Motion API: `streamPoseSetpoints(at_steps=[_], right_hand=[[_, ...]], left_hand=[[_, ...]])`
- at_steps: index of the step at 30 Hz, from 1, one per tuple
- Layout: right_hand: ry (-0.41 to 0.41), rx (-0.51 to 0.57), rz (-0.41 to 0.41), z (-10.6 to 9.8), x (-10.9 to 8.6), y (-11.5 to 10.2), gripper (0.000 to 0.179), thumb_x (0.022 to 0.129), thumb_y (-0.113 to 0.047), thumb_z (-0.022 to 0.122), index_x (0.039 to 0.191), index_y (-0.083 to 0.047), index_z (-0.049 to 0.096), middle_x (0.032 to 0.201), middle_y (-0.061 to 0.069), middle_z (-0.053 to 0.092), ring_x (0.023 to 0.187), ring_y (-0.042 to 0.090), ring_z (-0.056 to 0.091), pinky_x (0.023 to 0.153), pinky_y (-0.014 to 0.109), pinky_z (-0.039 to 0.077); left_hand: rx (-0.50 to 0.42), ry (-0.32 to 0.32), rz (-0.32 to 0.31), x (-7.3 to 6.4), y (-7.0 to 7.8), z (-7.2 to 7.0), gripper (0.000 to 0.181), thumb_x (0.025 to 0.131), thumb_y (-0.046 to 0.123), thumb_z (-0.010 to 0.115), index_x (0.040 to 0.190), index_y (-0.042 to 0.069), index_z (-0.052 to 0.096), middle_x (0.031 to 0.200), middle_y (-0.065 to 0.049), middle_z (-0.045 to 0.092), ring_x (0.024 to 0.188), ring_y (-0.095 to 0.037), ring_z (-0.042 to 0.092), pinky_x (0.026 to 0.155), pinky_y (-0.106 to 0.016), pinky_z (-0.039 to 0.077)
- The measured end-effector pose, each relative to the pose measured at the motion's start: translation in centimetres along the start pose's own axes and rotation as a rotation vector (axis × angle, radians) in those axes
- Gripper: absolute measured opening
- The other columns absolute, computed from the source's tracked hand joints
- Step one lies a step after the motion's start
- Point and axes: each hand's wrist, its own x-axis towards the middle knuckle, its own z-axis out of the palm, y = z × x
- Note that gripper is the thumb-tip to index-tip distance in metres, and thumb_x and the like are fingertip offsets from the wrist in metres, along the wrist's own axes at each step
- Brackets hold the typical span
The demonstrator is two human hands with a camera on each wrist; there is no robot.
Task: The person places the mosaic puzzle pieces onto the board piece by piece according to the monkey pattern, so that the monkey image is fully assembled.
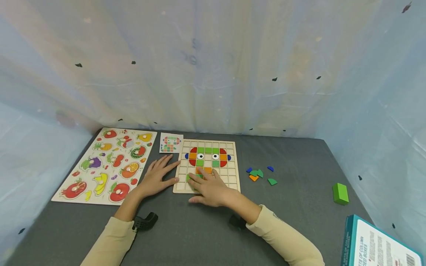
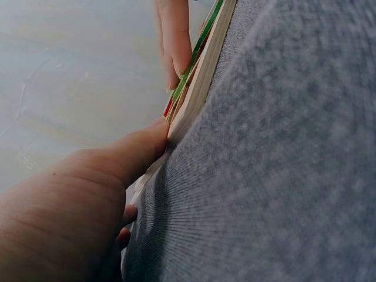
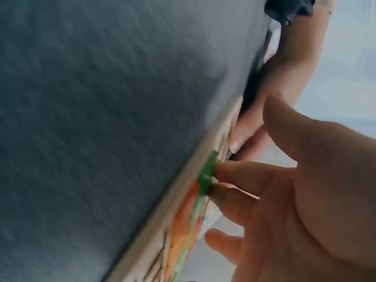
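A wooden grid board [image 1: 232,173] carries red, green, orange and blue tiles and two eye tiles, laid out like a face. With fingers spread, my left hand [image 1: 155,178] touches the board's left edge with thumb and index finger. My right hand [image 1: 211,189] lies over the lower part of the board, hiding some squares. In the right wrist view its fingertips touch a green tile [image 3: 207,171] on the board, thumb apart. A small picture card [image 1: 171,143] with a similar pattern lies at the board's upper left corner.
To the left lies a large fruit puzzle board [image 1: 124,142]. Several loose tiles, including a green piece [image 1: 272,181], an orange piece [image 1: 253,178] and a blue piece [image 1: 270,169], lie right of the grid board. Farther right are a green block [image 1: 340,194] and a teal-and-white box [image 1: 382,244].
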Motion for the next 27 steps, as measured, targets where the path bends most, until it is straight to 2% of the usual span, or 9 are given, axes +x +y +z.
streamPoseSetpoints(at_steps=[4,7,10,12,15,18,21,24,27], right_hand=[[0.083,0.095,-0.003,0.3,-0.9,1.0,0.067,0.101,-0.053,0.048,0.156,-0.016,0.037,0.164,0.006,0.023,0.152,0.033,0.012,0.115,0.066,0.013],[0.214,0.167,0.048,0.0,-2.3,3.3,0.056,0.101,-0.039,0.059,0.149,-0.011,0.049,0.157,0.015,0.037,0.146,0.038,0.028,0.112,0.067,0.021],[0.345,0.205,0.176,-0.1,-4.3,6.6,0.039,0.094,-0.02,0.071,0.131,-0.007,0.066,0.136,0.017,0.057,0.125,0.039,0.05,0.101,0.064,0.036],[0.402,0.216,0.287,0.1,-5.8,8.9,0.031,0.089,-0.012,0.077,0.118,-0.005,0.072,0.119,0.015,0.063,0.11,0.036,0.057,0.091,0.058,0.042],[0.418,0.245,0.425,0.6,-7.7,11.9,0.025,0.085,-0.01,0.08,0.108,-0.004,0.074,0.104,0.013,0.064,0.094,0.032,0.058,0.079,0.049,0.044],[0.392,0.286,0.48,1.0,-8.8,13.8,0.02,0.086,-0.011,0.08,0.102,-0.003,0.074,0.097,0.012,0.06,0.085,0.028,0.057,0.073,0.044,0.045],[0.368,0.345,0.487,1.2,-9.2,14.7,0.013,0.087,-0.01,0.078,0.096,-0.003,0.071,0.093,0.011,0.057,0.079,0.024,0.055,0.069,0.041,0.047],[0.374,0.42,0.458,1.1,-9.1,14.9,0.011,0.087,-0.004,0.076,0.088,-0.003,0.066,0.087,0.009,0.058,0.074,0.021,0.054,0.065,0.038,0.047],[0.413,0.483,0.394,0.9,-8.6,14.4,0.009,0.088,0.002,0.073,0.095,0.0,0.066,0.08,0.006,0.058,0.067,0.017,0.052,0.061,0.033,0.045]], left_hand=[[-0.007,-0.018,-0.01,0.0,0.0,0.0,0.07,0.095,0.045,0.065,0.154,0.017,0.042,0.162,-0.019,0.022,0.149,-0.042,0.013,0.114,-0.067,0.004],[-0.01,-0.026,-0.013,0.0,0.0,0.1,0.07,0.095,0.046,0.065,0.154,0.018,0.042,0.163,-0.018,0.021,0.15,-0.041,0.012,0.114,-0.066,0.004],[-0.004,-0.025,-0.013,0.0,0.0,0.0,0.07,0.094,0.046,0.065,0.154,0.019,0.042,0.163,-0.017,0.021,0.15,-0.04,0.012,0.115,-0.065,0.003],[-0.003,-0.023,-0.012,0.0,0.0,-0.1,0.07,0.094,0.046,0.066,0.154,0.018,0.042,0.163,-0.017,0.021,0.15,-0.04,0.012,0.115,-0.065,0.003],[0.002,-0.025,-0.01,-0.1,-0.1,-0.1,0.07,0.094,0.046,0.066,0.154,0.018,0.042,0.163,-0.018,0.021,0.15,-0.04,0.012,0.115,-0.065,0.004],[0.002,-0.027,-0.012,-0.1,-0.1,-0.1,0.071,0.094,0.046,0.066,0.154,0.017,0.042,0.163,-0.018,0.021,0.15,-0.04,0.012,0.115,-0.065,0.004],[0.0,-0.03,-0.017,0.0,-0.1,-0.1,0.071,0.094,0.047,0.065,0.154,0.018,0.042,0.163,-0.017,0.021,0.15,-0.04,0.012,0.115,-0.065,0.003],[-0.004,-0.029,-0.021,0.0,0.0,-0.1,0.071,0.094,0.047,0.065,0.154,0.018,0.042,0.163,-0.017,0.021,0.15,-0.04,0.012,0.115,-0.065,0.003],[-0.004,-0.026,-0.019,0.0,0.0,-0.2,0.071,0.094,0.046,0.066,0.154,0.018,0.042,0.163,-0.018,0.021,0.15,-0.04,0.012,0.115,-0.065,0.003]])
